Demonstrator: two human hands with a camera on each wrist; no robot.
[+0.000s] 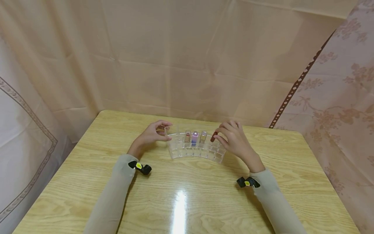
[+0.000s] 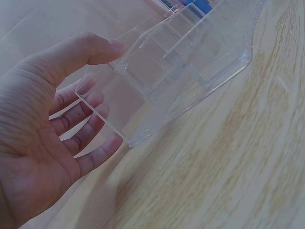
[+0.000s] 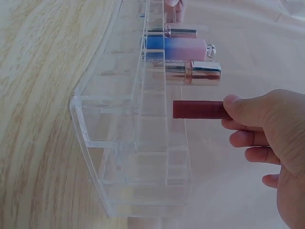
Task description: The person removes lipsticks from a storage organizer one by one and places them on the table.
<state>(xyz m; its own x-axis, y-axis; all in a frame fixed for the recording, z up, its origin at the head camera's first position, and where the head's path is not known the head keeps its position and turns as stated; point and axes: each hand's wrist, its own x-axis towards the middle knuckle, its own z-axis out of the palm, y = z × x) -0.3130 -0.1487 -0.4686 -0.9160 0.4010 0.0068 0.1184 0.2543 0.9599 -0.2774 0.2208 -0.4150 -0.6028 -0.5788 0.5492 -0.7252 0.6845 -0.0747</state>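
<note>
A clear acrylic lipstick organizer (image 1: 194, 152), curved and stepped with small compartments, stands on the table. My left hand (image 1: 155, 132) holds its left end, thumb (image 2: 107, 50) at the upper edge and fingers behind the clear side wall. My right hand (image 1: 233, 138) pinches one end of a dark red lipstick tube (image 3: 199, 109) above the right part of the back row. The tube's other end points down toward a compartment. Three lipsticks stand upright in that row: a gold one with a clear cap (image 1: 188, 136), a pink-to-blue one (image 1: 194, 137) and a shiny gold one (image 1: 203, 137).
The light wood table (image 1: 204, 185) extends around the organizer, with a bright reflection near its front. A beige curtain (image 1: 175, 65) hangs behind the table. Patterned cloth (image 1: 344, 97) hangs on the right. Each sleeve carries a small black camera (image 1: 144, 169).
</note>
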